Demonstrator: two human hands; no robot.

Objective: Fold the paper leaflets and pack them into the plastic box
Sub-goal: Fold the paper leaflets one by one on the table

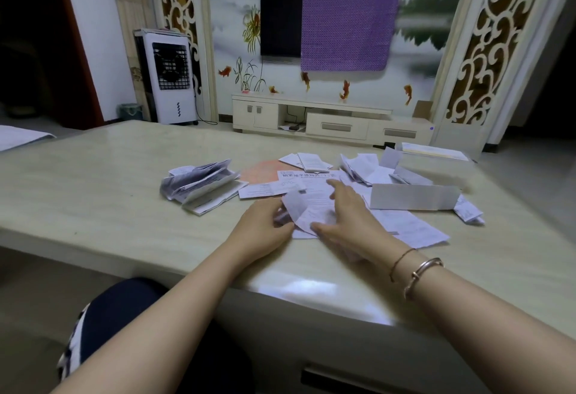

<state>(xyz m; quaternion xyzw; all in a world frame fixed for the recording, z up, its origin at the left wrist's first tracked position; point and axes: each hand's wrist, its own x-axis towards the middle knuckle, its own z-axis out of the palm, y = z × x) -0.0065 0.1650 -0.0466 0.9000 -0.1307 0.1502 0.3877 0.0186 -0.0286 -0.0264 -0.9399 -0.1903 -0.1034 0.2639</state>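
- A pile of folded leaflets [199, 186] is lying at nine o'clock on the table [93, 181].
- The left hand [265, 222] is pinching the edge of a leaflet [307, 211] at centre.
- The right hand [346, 216] is pressing flat, fingers straight, on that leaflet.
- The plastic box [433, 163] is sitting at two o'clock, loose papers [361, 166] just beside it.

left hand [265, 225] curled, right hand [349, 219] flat, fingers spread
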